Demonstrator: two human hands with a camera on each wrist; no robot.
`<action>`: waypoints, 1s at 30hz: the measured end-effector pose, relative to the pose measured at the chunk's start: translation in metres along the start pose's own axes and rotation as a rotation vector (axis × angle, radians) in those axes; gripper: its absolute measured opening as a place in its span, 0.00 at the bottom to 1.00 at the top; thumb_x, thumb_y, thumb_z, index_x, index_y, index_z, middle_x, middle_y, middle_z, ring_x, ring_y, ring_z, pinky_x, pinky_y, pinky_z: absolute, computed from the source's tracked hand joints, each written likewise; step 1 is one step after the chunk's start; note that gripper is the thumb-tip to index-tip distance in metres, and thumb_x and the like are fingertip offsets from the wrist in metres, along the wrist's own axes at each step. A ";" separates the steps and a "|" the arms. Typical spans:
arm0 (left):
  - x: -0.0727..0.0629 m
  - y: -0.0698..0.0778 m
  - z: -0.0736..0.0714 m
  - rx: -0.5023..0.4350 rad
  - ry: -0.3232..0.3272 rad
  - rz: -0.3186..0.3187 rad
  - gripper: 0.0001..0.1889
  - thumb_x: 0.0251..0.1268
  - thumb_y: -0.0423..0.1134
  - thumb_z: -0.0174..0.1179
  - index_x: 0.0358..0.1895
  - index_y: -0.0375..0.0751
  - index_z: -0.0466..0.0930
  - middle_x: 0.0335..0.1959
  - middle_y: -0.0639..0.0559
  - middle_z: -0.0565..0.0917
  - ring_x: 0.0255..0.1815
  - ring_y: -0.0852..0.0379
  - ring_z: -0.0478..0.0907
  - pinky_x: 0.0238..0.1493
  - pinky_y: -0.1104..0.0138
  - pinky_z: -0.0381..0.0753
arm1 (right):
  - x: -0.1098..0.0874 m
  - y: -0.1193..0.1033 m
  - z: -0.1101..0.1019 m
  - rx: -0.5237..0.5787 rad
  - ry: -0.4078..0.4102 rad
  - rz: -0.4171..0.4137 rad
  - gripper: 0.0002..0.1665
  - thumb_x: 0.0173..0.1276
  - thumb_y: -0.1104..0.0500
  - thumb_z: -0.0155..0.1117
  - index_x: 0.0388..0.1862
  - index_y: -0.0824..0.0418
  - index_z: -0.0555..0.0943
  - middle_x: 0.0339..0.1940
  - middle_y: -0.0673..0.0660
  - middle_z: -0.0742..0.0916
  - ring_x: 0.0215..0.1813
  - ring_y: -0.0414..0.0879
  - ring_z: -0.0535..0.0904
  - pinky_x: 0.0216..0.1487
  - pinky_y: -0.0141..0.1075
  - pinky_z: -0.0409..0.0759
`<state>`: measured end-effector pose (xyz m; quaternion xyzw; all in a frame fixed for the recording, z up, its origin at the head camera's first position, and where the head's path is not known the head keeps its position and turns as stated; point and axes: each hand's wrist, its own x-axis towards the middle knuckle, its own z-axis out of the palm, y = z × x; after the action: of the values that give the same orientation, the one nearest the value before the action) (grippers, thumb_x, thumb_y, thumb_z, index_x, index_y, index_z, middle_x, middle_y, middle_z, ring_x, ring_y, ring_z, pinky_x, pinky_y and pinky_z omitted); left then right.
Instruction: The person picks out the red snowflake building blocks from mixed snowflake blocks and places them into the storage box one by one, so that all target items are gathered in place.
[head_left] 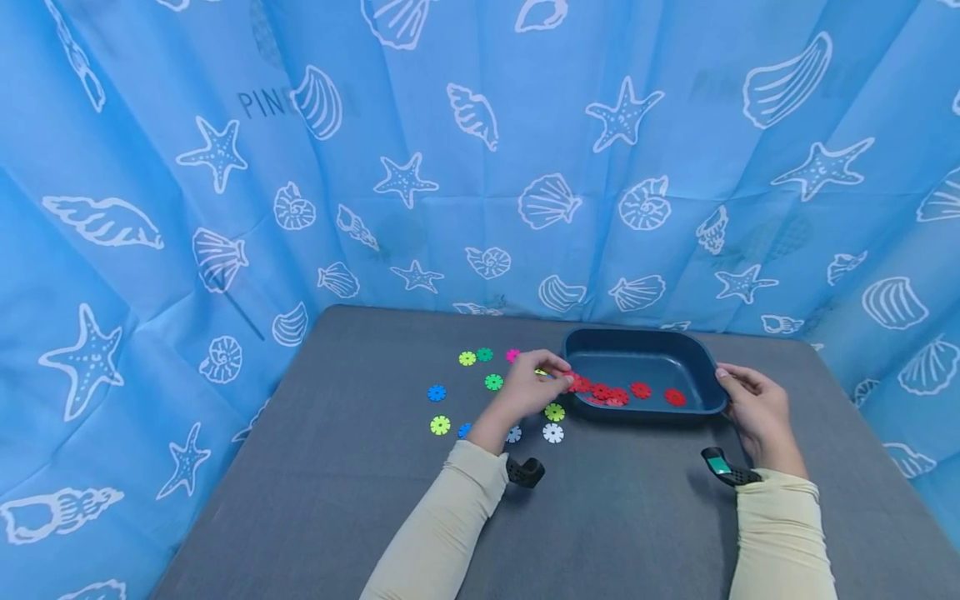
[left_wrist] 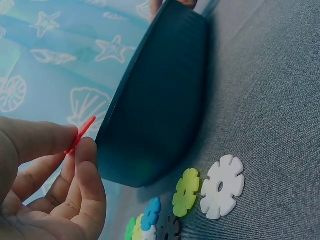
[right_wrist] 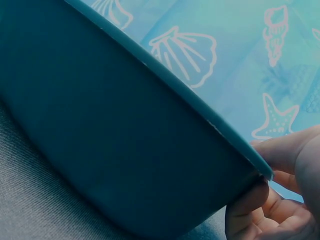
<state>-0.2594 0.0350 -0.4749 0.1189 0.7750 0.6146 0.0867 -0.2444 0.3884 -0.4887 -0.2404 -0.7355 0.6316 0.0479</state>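
Observation:
My left hand [head_left: 531,385] pinches a red notched disc [left_wrist: 81,134] between thumb and fingertip, at the left rim of a dark blue rectangular tub [head_left: 637,346]. Inside the tub, several red discs [head_left: 675,397] lie mostly along its near side. With thumb on top and fingers below, my right hand [head_left: 759,410] grips the tub's right rim, as the right wrist view also shows. The left wrist view has a white disc [left_wrist: 223,187] and a yellow-green disc [left_wrist: 186,193] on the table beside the tub.
Loose notched discs in several colours lie left of the tub, among them a blue disc [head_left: 437,392], a green disc [head_left: 493,382] and a yellow-green disc [head_left: 440,425]. The grey table [head_left: 615,525] ends at a blue shell-print curtain [head_left: 465,192].

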 end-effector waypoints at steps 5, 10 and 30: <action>0.000 0.000 0.002 0.008 0.006 -0.001 0.05 0.73 0.38 0.69 0.48 0.46 0.88 0.41 0.52 0.84 0.42 0.42 0.87 0.36 0.66 0.84 | 0.000 0.000 -0.001 0.014 -0.004 0.002 0.27 0.79 0.45 0.64 0.70 0.57 0.79 0.44 0.39 0.82 0.42 0.33 0.83 0.36 0.26 0.85; 0.002 0.002 0.005 0.011 0.015 -0.005 0.05 0.73 0.39 0.69 0.47 0.47 0.88 0.40 0.53 0.84 0.34 0.55 0.84 0.36 0.66 0.84 | 0.000 -0.001 -0.001 0.001 -0.013 -0.017 0.30 0.79 0.44 0.64 0.72 0.58 0.78 0.44 0.39 0.82 0.42 0.33 0.82 0.35 0.26 0.84; -0.001 0.006 0.007 0.020 0.029 -0.042 0.04 0.72 0.41 0.70 0.45 0.48 0.87 0.38 0.54 0.85 0.37 0.59 0.83 0.36 0.64 0.82 | -0.001 0.001 -0.002 0.081 -0.026 -0.003 0.25 0.78 0.47 0.67 0.67 0.56 0.80 0.42 0.39 0.84 0.41 0.33 0.83 0.34 0.26 0.84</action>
<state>-0.2559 0.0422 -0.4707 0.0945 0.7848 0.6063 0.0871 -0.2420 0.3899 -0.4892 -0.2288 -0.7102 0.6640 0.0487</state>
